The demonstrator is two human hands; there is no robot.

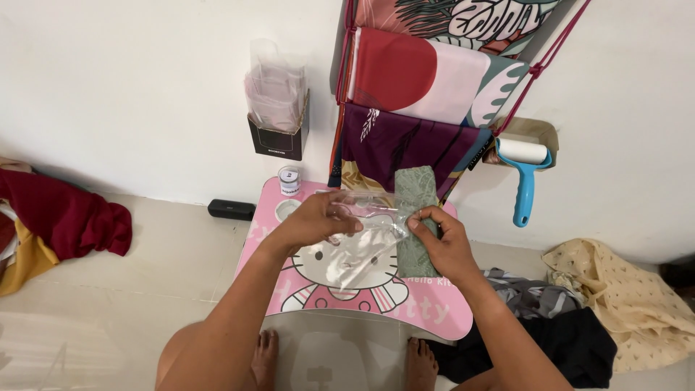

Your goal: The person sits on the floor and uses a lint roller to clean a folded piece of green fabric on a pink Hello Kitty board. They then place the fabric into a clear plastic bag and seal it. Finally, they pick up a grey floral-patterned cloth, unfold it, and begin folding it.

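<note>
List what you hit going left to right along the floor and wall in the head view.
Red cloth → black box → pink table → blue lint roller → beige cloth.

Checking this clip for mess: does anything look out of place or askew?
Clothes lie in loose heaps on the floor: a red cloth at left, dark and cream garments at right. Both hands hold a clear plastic bag over the pink table.

A small pink lap table (434,311) with a cartoon cat print stands on the pale tiled floor (130,289), bearing a folded green cloth (415,190), a little round tub (289,180) and a clear lid (287,210) at its far corner.
</note>
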